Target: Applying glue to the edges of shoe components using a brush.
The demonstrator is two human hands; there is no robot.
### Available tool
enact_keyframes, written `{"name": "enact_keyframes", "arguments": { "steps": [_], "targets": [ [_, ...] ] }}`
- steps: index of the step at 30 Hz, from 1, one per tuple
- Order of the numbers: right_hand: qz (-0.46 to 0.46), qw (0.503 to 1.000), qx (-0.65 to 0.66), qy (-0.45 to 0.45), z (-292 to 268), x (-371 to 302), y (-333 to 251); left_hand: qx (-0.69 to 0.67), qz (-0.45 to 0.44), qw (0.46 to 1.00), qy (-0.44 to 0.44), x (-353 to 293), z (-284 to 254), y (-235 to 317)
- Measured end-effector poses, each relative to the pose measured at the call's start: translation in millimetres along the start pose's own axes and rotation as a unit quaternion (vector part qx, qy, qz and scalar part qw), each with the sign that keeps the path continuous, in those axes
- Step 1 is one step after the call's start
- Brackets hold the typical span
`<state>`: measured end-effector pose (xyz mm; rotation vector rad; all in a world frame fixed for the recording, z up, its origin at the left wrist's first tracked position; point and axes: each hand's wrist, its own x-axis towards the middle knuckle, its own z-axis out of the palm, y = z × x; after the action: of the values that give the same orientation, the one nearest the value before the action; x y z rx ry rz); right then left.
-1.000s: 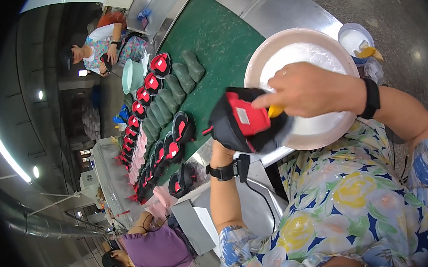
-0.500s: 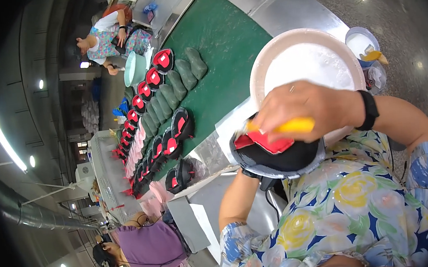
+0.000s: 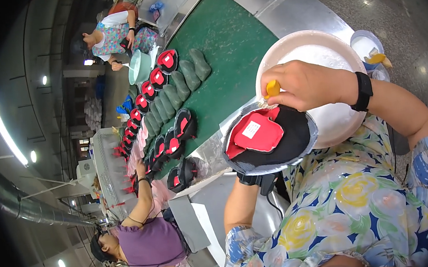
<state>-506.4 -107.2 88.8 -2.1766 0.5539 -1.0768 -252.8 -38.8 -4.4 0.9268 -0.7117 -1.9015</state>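
In front of me a black shoe upper [image 3: 299, 131] with a grey fuzzy edge lies tilted, its inside facing up. A red piece [image 3: 263, 140] with a white label sits in it. My left forearm [image 3: 240, 203] reaches up beneath the upper, which hides my left hand; the upper rests on it. My right hand [image 3: 309, 82] is closed round the yellow handle of a brush [image 3: 272, 88], its pale bristles touching the upper's far edge. Just behind, a pale pink basin [image 3: 301, 36] holds white liquid.
A green conveyor belt [image 3: 233, 34] carries rows of red-lined black uppers [image 3: 167, 60] and dark green foot-shaped forms [image 3: 199, 65]. A small bucket [image 3: 367, 36] stands right. One co-worker [image 3: 152, 242] in purple reaches to the belt; another [image 3: 114, 37] sits at the far end beside a mint basin [image 3: 139, 66].
My right hand has drawn back from over the red piece to the upper's far edge, with the brush handle now pointing up. The co-worker in purple has stretched an arm to the belt.
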Motion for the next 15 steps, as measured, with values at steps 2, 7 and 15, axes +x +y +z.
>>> {"name": "enact_keyframes", "arguments": {
  "steps": [2,7,15],
  "targets": [
    [0.038,0.999,0.012,0.001,-4.3,1.6,3.2,-0.002,0.016,1.0,-0.02,-14.9,10.0,5.6],
    [0.148,0.988,0.034,-0.043,-16.1,-0.7,-0.5,-0.015,0.034,0.999,-0.04,-22.4,2.3,18.2],
    [-0.032,0.992,0.013,0.118,-3.5,-7.3,-18.5,-0.038,0.056,0.996,-0.065,-17.1,-11.0,43.2]
  ]
}}
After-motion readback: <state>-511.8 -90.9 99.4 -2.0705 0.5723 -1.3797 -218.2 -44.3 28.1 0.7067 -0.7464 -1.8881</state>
